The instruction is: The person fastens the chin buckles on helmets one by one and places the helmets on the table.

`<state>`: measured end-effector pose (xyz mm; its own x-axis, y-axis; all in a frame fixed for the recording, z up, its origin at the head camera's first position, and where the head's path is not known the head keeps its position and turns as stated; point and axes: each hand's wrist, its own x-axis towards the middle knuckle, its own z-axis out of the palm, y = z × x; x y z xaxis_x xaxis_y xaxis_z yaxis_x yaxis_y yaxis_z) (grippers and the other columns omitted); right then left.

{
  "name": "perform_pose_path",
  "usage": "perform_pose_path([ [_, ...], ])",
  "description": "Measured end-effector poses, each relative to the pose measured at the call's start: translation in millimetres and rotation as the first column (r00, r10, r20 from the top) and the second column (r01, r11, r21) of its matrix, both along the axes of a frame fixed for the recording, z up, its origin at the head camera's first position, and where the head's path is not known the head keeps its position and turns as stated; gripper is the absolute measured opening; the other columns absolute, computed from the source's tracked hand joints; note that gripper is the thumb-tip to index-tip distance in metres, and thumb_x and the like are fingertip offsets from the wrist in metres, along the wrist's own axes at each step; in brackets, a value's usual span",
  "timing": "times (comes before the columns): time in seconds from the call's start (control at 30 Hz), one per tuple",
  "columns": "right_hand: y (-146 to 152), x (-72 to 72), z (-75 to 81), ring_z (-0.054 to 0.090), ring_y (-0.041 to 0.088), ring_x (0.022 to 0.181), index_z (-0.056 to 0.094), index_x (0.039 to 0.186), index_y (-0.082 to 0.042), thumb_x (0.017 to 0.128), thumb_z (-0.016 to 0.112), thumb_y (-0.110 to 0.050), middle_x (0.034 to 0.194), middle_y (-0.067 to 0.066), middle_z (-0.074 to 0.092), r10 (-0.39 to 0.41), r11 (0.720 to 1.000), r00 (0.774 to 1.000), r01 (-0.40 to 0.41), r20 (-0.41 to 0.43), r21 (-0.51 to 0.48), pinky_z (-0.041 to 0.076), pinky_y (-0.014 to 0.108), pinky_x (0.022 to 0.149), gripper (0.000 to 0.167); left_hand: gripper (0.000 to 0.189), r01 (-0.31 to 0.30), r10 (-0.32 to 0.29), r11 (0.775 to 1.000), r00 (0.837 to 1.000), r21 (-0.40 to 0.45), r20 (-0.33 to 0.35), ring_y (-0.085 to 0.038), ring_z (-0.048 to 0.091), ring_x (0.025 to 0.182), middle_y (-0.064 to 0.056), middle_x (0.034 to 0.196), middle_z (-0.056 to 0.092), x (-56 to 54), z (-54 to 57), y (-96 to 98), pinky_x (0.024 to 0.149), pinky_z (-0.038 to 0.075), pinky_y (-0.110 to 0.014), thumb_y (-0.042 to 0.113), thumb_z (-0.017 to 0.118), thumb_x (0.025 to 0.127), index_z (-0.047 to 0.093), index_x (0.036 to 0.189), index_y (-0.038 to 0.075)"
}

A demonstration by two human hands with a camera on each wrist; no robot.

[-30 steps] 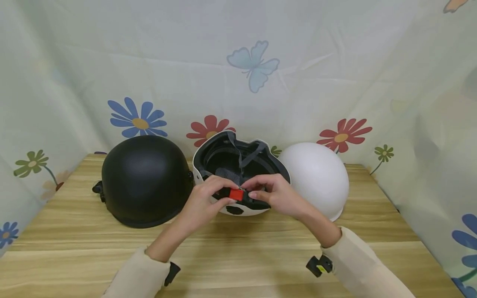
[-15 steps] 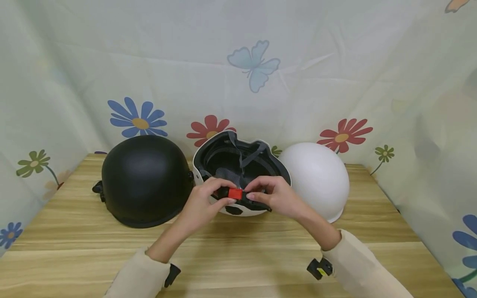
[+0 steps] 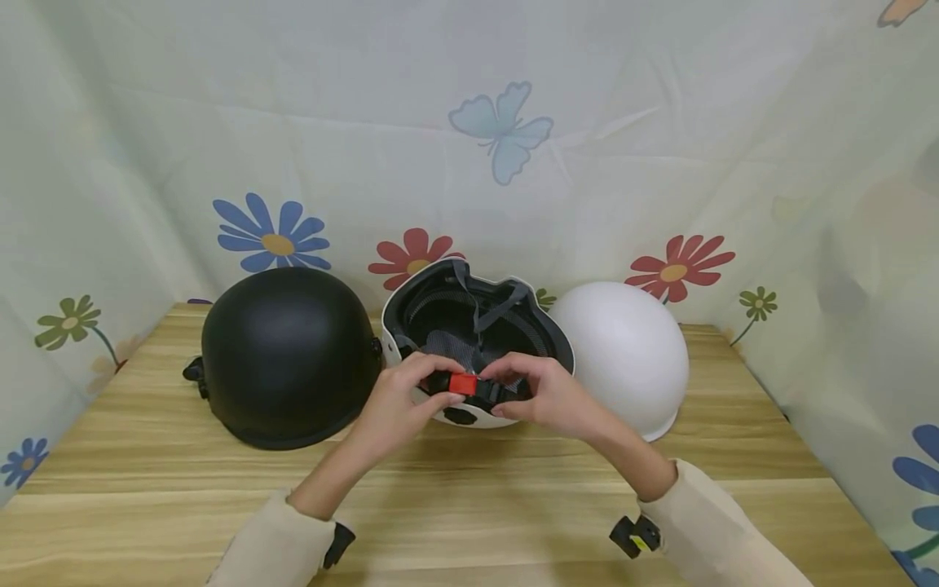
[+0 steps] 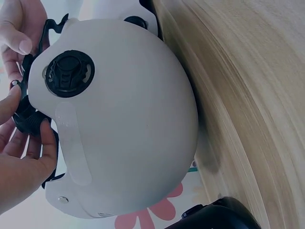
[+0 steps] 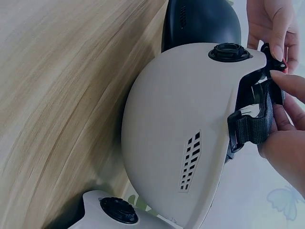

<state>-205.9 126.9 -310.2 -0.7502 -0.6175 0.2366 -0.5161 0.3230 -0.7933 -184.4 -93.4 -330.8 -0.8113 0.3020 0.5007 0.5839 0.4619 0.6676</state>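
Note:
A white helmet [image 4: 128, 114] lies upturned on the table, its black padded inside [image 3: 433, 318] facing up and its adjuster dial [image 4: 70, 74] on the shell. Over its near rim, my left hand [image 3: 399, 399] pinches the red part of a chin strap buckle [image 3: 463, 384], index finger above and thumb below. My right hand [image 3: 550, 395] holds the black end of the buckle, index finger at its upper edge and thumb at its lower edge. A black webbing strap [image 5: 255, 126] loops from the helmet side beside the right hand. Red and black parts sit end to end.
Left of the white helmet stands a black helmet [image 3: 286, 359], dome up, close against it. Another white helmet [image 3: 623, 350], also dome up, is at its right. The wooden table [image 3: 455, 505] extends toward me. A flower-printed curtain [image 3: 330, 106] hangs behind.
My right thumb has slid down and away from the index finger, so more of the black buckle end shows. The left hand keeps its pinch on the red part; the helmets stay put.

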Motion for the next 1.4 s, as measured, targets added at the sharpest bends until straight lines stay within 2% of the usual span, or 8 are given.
perform_pose_path([
  [0.2,-0.7,0.8,-2.8,0.054,0.022,0.086,0.061,0.104,0.003,0.069,0.074,0.008,0.104,0.010,0.058,-0.025,0.996,0.998,0.021,-0.049,-0.090,0.049,0.036,0.078,0.038,0.031,0.009,-0.009,1.000,1.000,0.011,0.012,-0.016,0.055,0.084,-0.003,0.094,0.062,0.3,0.2,-0.5,0.072,0.050,-0.030,0.007,0.076,0.072,0.066,0.101,0.008],
  [0.33,-0.3,0.6,-3.3,0.054,0.026,0.087,0.061,0.099,0.006,0.069,0.074,0.009,0.107,0.016,0.055,-0.053,0.991,0.997,0.045,-0.055,-0.128,0.049,0.039,0.078,0.033,0.034,0.014,-0.015,0.999,1.000,0.043,0.024,-0.016,0.056,0.084,-0.004,0.097,0.063,-0.7,-0.1,-1.1,0.072,0.050,-0.030,0.003,0.075,0.072,0.065,0.104,0.008],
  [0.5,0.8,0.4,-4.1,0.054,0.028,0.085,0.064,0.095,0.003,0.070,0.074,0.006,0.103,0.013,0.057,-0.073,0.990,0.996,0.068,-0.040,-0.124,0.048,0.039,0.077,0.027,0.033,0.013,-0.015,0.997,0.999,0.082,0.033,-0.014,0.059,0.080,-0.004,0.097,0.065,-1.6,-1.8,-1.0,0.071,0.051,-0.028,0.004,0.076,0.071,0.064,0.102,0.006],
  [0.63,1.0,0.7,-4.6,0.055,0.026,0.084,0.065,0.095,0.001,0.071,0.074,0.004,0.097,0.008,0.060,-0.104,0.990,0.993,0.099,-0.055,-0.097,0.048,0.037,0.076,0.026,0.032,0.009,-0.009,0.997,1.000,0.079,0.009,-0.014,0.058,0.076,-0.004,0.094,0.065,-1.6,-2.6,-0.5,0.068,0.052,-0.031,0.006,0.077,0.070,0.065,0.100,0.005],
  [0.77,1.6,0.8,-5.1,0.055,0.027,0.082,0.065,0.096,-0.001,0.072,0.074,0.002,0.093,0.006,0.061,-0.120,0.991,0.990,0.115,-0.070,-0.075,0.048,0.034,0.075,0.026,0.030,0.001,0.000,0.997,1.000,0.078,-0.011,-0.014,0.057,0.078,-0.002,0.094,0.062,-1.9,-3.2,-0.3,0.069,0.052,-0.031,0.007,0.078,0.070,0.065,0.097,0.007],
  [0.9,2.4,0.7,-4.4,0.056,0.033,0.082,0.065,0.097,0.001,0.074,0.073,0.003,0.091,0.007,0.061,-0.104,0.990,0.994,0.100,-0.041,-0.098,0.049,0.040,0.074,0.025,0.030,-0.015,0.017,0.997,1.000,0.082,-0.023,-0.014,0.056,0.080,-0.002,0.093,0.060,-2.5,-4.3,-0.2,0.070,0.052,-0.029,0.007,0.078,0.070,0.063,0.097,0.007],
  [1.13,3.5,0.1,-3.7,0.057,0.022,0.081,0.065,0.099,0.001,0.075,0.072,0.001,0.090,0.007,0.061,-0.107,0.988,0.994,0.108,0.011,-0.111,0.049,0.032,0.074,0.025,0.030,-0.047,0.049,0.993,0.999,0.111,-0.015,-0.015,0.058,0.074,-0.005,0.090,0.063,-0.3,-2.9,0.6,0.068,0.052,-0.030,0.007,0.079,0.069,0.061,0.093,0.005],
  [1.4,3.8,0.8,-3.5,0.057,0.021,0.082,0.064,0.101,0.000,0.076,0.072,0.000,0.090,0.007,0.062,-0.114,0.988,0.993,0.118,0.036,-0.102,0.048,0.026,0.072,0.026,0.029,-0.022,0.024,0.992,0.999,0.124,-0.021,-0.015,0.060,0.077,-0.006,0.095,0.066,-2.0,-4.9,-0.3,0.069,0.052,-0.029,0.004,0.079,0.067,0.062,0.090,0.005],
])
